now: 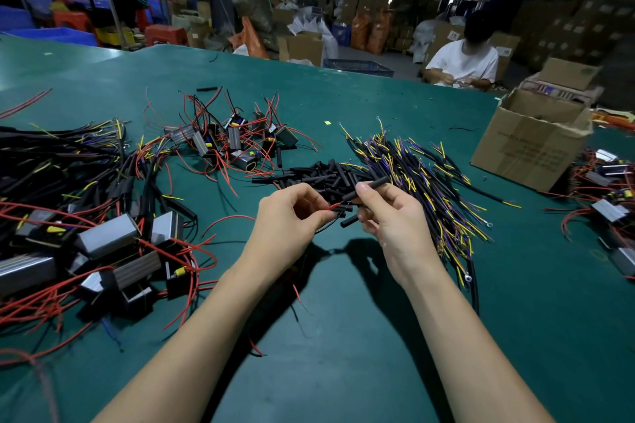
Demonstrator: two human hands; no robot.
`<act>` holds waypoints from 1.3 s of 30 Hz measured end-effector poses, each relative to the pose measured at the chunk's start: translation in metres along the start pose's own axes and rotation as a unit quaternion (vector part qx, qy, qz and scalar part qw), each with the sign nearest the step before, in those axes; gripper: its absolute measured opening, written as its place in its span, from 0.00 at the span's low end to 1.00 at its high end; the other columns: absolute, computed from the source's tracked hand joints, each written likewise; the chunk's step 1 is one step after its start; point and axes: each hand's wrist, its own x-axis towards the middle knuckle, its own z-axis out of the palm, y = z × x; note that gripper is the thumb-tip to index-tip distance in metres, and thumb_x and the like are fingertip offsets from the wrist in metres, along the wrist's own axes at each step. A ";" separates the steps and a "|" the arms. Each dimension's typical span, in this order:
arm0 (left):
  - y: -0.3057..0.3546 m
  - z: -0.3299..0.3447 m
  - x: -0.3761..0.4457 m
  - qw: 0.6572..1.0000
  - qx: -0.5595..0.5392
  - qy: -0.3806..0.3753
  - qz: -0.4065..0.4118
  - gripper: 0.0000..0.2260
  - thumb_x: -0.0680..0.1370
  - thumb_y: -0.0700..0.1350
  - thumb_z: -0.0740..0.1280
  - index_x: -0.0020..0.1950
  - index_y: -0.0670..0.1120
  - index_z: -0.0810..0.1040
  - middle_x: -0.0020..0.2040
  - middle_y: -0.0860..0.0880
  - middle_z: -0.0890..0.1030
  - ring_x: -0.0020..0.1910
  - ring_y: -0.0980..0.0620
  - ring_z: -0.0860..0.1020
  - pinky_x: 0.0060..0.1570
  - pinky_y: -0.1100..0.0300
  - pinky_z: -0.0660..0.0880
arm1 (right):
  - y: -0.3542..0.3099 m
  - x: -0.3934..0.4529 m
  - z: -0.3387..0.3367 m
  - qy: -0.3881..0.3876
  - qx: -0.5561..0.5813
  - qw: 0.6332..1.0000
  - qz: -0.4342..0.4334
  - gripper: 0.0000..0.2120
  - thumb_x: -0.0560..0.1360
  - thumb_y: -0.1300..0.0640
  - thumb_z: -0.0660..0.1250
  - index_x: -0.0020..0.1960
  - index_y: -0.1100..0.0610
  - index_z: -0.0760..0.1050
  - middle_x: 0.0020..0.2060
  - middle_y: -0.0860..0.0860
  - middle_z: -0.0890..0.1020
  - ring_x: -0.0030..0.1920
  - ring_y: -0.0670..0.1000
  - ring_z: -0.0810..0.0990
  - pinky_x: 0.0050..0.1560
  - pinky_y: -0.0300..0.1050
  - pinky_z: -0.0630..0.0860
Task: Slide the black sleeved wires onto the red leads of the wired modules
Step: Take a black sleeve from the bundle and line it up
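- Far left of the loose heap of short black sleeve tubes [323,177]: tangled mass of grey metal-cased wired modules with red leads and black cables [103,240], spread over the green-covered bench [343,336].
- Behind and left of the heap: smaller cluster of grey and black modules with thin red wires sticking up [233,141].
- Just in front of the heap, raised off the bench: left hand [292,213], fingers curled, thumb and forefinger pinching a thin red lead [332,206] near its tip; bare tip pointing right, towards the other hand.
- Below that left hand: a dark wire hanging down; module end hidden behind the wrist, cannot tell where it runs.
- Directly in front of the heap's right edge: right hand [388,213], fingers curled round a short black sleeve piece [372,186], its upper end poking out above the thumb and tilted up to the right.
- Between the two hands: red lead tip touching or just entering a black sleeve end; too small to tell which.
- Right of the heap: fanned bundle of black sleeved wires with yellow, blue and purple ends [422,182], some ending in small ring terminals.
- Further right of the heap: open brown cardboard box [525,148] on the bench.
- At the far right edge: more grey modules with red leads [604,206].
- Beyond the heap, past the bench's far edge: seated person in a white T-shirt [464,62].
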 end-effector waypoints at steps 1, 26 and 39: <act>0.000 0.000 0.000 1.000 -0.002 0.000 -0.001 0.09 0.70 0.43 0.76 0.33 0.51 0.77 0.29 0.51 0.77 0.27 0.59 0.69 0.32 0.66 0.67 | 0.000 0.000 0.000 -0.006 -0.005 1.000 0.000 0.05 0.76 0.60 0.68 0.42 0.55 0.77 0.29 0.47 0.75 0.29 0.44 0.71 0.34 0.38 0.64; 0.003 0.000 -0.004 1.000 -0.006 0.019 0.009 0.02 0.70 0.42 0.76 0.37 0.46 0.85 0.31 0.54 0.82 0.28 0.63 0.74 0.33 0.74 0.69 | 0.001 0.000 -0.007 -0.045 -0.151 0.980 -0.119 0.08 0.75 0.61 0.70 0.37 0.54 0.78 0.27 0.41 0.79 0.30 0.38 0.73 0.35 0.30 0.70; 0.003 -0.022 0.005 0.983 0.129 -0.128 -0.040 0.02 0.72 0.48 0.74 0.41 0.51 0.84 0.37 0.52 0.84 0.34 0.64 0.76 0.34 0.77 0.68 | 0.006 0.000 -0.009 -0.035 -0.179 0.977 -0.113 0.06 0.73 0.60 0.71 0.38 0.53 0.79 0.33 0.53 0.79 0.34 0.45 0.73 0.39 0.37 0.69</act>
